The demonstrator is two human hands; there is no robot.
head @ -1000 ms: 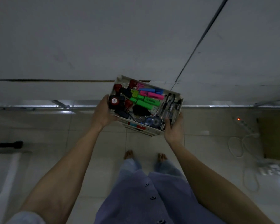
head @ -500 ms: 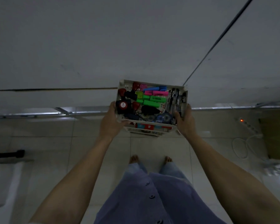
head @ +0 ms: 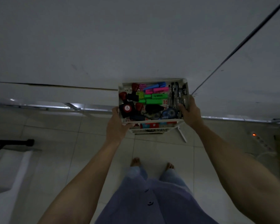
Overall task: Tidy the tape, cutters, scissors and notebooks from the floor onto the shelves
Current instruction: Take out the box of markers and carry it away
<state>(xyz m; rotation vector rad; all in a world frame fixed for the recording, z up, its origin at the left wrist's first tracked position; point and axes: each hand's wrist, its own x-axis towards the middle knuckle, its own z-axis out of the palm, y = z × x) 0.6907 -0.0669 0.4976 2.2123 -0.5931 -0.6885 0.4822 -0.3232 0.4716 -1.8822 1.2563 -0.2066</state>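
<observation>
I hold a small white shelf unit [head: 154, 121] in front of me, close to the white wall. My left hand [head: 118, 125] grips its left side and my right hand [head: 190, 113] grips its right side. The top tray holds green, pink and blue highlighters [head: 155, 96], red and black stamps [head: 127, 108], dark pens along the right edge and a blue correction tape [head: 168, 113]. A lower level with red and blue items shows under the front rim. A white leg [head: 182, 134] sticks out below at the right.
Pale floor tiles lie under my bare feet [head: 136, 161]. A metal strip [head: 55, 105] runs along the wall base. A power strip with a red light [head: 258, 139] and cables lie at the right. A black bar [head: 13, 142] and a white block are at the left.
The shelf unit has swung from tilted to square with the wall and moved right and slightly away from me. Both hands stayed on its sides.
</observation>
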